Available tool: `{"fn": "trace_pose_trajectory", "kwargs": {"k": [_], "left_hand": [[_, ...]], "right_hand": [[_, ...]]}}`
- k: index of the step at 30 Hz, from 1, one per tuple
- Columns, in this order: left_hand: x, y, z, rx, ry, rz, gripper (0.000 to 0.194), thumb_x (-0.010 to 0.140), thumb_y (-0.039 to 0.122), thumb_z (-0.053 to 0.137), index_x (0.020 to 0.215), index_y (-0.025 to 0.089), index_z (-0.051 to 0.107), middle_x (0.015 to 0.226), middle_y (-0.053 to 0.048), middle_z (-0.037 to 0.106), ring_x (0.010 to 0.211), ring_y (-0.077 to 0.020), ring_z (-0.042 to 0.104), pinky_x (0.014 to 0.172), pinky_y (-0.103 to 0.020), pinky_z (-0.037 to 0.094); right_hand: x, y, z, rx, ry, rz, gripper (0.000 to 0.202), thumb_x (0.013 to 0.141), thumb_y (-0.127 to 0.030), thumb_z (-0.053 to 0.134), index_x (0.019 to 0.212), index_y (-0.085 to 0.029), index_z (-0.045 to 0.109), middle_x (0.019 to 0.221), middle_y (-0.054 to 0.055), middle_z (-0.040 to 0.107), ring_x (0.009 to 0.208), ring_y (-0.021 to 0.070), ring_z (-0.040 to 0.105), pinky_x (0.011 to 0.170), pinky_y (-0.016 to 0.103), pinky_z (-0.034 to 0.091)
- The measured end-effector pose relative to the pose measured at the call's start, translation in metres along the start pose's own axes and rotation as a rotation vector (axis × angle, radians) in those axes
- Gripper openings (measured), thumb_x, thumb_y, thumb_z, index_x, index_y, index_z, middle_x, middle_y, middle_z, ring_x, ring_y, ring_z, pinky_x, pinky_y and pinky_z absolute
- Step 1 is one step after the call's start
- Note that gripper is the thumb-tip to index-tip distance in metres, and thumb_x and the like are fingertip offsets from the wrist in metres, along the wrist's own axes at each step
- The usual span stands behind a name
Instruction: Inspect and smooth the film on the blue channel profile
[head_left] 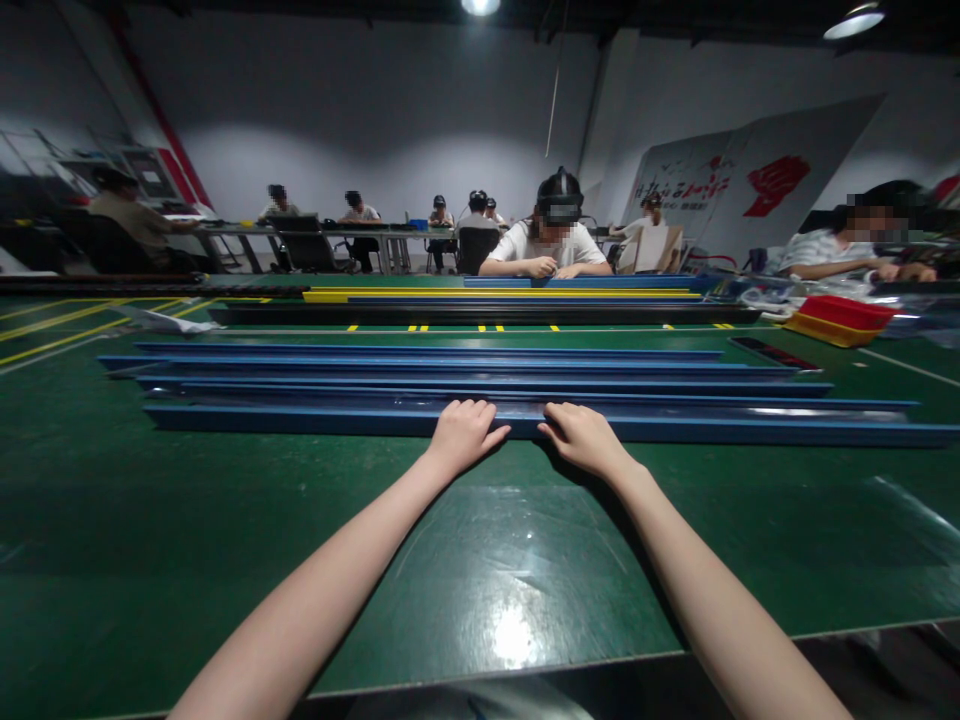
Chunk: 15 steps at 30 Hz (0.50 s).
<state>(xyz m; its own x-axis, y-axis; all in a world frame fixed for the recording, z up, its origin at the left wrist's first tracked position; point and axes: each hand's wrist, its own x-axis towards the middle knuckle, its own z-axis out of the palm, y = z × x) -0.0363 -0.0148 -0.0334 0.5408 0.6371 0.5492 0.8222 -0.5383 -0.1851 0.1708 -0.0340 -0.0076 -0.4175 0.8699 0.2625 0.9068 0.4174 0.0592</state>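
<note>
A long blue channel strip (322,422) lies crosswise on the green table, nearest to me. My left hand (463,432) is closed over its top edge near the middle, fingers over the far side and thumb on the near face. A short gap to the right, my right hand (581,432) grips the same strip in a mirrored way, its fingertips partly hidden. Just behind, more blue strips (487,384) lie roughly parallel, with clear film visible along some of them.
Farther back lie a black strip (487,313) and yellow strips (502,294). A dark phone-like object (776,353) and a red and yellow bin (840,320) are at the right. White paper (169,320) lies at the left. A co-worker (555,235) sits opposite; others sit beyond.
</note>
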Motion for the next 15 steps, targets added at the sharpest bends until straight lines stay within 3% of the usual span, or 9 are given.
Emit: {"fn": "trace_pose_trajectory", "kwargs": {"k": [15], "left_hand": [[-0.0001,-0.0004,0.0022,0.029,0.021,0.001,0.036,0.087,0.046,0.039,0.079,0.015,0.057,0.076,-0.005,0.062,0.07,-0.0185,0.055,0.062,-0.031,0.032]], "right_hand": [[0.0002,0.0009,0.0009,0.002,0.012,-0.012,0.022,0.088,-0.034,0.036,0.089,-0.019,0.052,0.085,0.006,0.062,0.076,0.0159,0.054,0.064,0.024,0.029]]}}
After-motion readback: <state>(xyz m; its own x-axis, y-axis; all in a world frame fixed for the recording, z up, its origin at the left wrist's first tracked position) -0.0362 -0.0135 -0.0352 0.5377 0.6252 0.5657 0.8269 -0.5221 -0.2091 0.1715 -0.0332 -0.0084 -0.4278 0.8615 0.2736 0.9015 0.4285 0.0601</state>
